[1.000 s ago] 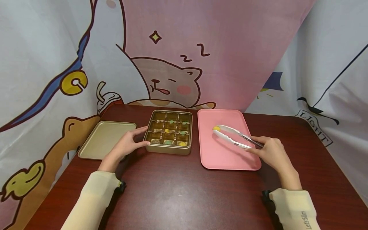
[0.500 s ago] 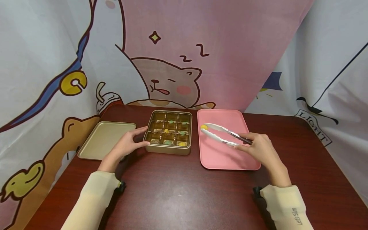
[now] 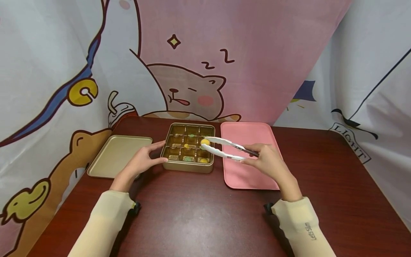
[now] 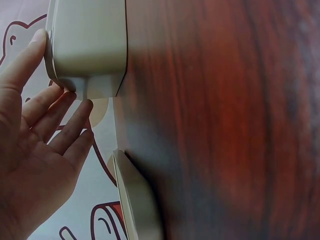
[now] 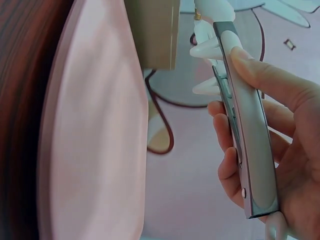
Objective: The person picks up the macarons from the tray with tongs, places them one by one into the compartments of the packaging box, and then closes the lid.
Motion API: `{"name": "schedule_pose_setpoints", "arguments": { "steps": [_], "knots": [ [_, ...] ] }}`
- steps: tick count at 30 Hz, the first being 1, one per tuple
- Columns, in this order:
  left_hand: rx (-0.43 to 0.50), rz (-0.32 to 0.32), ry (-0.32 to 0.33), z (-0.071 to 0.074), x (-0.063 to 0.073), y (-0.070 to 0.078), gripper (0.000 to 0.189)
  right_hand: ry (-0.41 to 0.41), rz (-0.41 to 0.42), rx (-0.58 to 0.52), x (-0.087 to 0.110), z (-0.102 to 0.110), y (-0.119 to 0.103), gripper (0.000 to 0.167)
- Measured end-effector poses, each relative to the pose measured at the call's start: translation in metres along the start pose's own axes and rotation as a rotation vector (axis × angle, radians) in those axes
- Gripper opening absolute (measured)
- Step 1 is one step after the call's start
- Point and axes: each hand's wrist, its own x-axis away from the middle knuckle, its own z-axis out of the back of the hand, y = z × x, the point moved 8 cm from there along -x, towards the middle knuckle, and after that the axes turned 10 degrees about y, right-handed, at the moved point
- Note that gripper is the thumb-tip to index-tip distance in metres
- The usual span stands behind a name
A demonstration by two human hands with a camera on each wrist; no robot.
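My left hand (image 3: 141, 160) rests against the left side of a gold square tin (image 3: 189, 167), thumb near the front corner, fingers farther back, none curled round it. The tin has a gold divided insert; several compartments hold small green or yellow round pieces, such as the yellow piece (image 3: 204, 161) at front right. My right hand (image 3: 271, 164) grips metal tongs (image 3: 226, 142) with white tips. Pinched between those tips is a yellow ball (image 3: 205, 142), over the right column of compartments. In the right wrist view, thumb and fingers wrap the tongs' handles (image 5: 250, 130); the ball is hidden there.
A shallow gold lid (image 3: 118, 155) lies left of the tin, behind my left wrist. Right of the tin is a pink tray (image 3: 252, 176), partly under the tongs and right hand. A printed curtain (image 3: 199, 89) rises along the back of the dark wooden table (image 3: 199, 217).
My right hand has carried the tongs and yellow ball leftward, from over the pink tray to over the tin. The left hand and the tin stay in place.
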Motion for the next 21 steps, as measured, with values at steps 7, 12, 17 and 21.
{"name": "schedule_pose_setpoints", "arguments": {
  "steps": [7, 12, 17, 21],
  "knots": [
    [0.006, 0.004, 0.0, 0.001, 0.0, 0.002, 0.073, -0.006, 0.108, -0.035, -0.01, -0.022, -0.035, 0.044],
    [0.019, 0.006, 0.002, 0.0, 0.0, 0.001, 0.073, -0.024, 0.158, -0.036, -0.014, -0.037, -0.055, 0.048],
    [0.023, 0.003, 0.0, 0.0, -0.001, -0.001, 0.073, -0.077, 0.152, -0.044, -0.017, -0.054, -0.065, 0.051],
    [0.025, 0.001, -0.002, -0.001, 0.0, -0.001, 0.074, -0.1, 0.146, -0.044, -0.019, -0.063, -0.069, 0.05]
  ]
}}
